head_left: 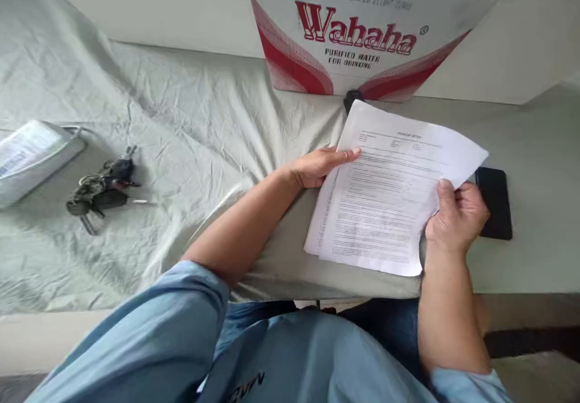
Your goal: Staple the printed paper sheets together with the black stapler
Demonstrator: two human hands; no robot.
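One Wahaha purified-water carton [362,34], contents hidden; left hand [317,167] and right hand [457,216] both pinch printed sheets [385,203], at least two.

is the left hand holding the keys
No, the left hand holds the edge of the papers, while the keys lie apart on the wrinkled cloth.
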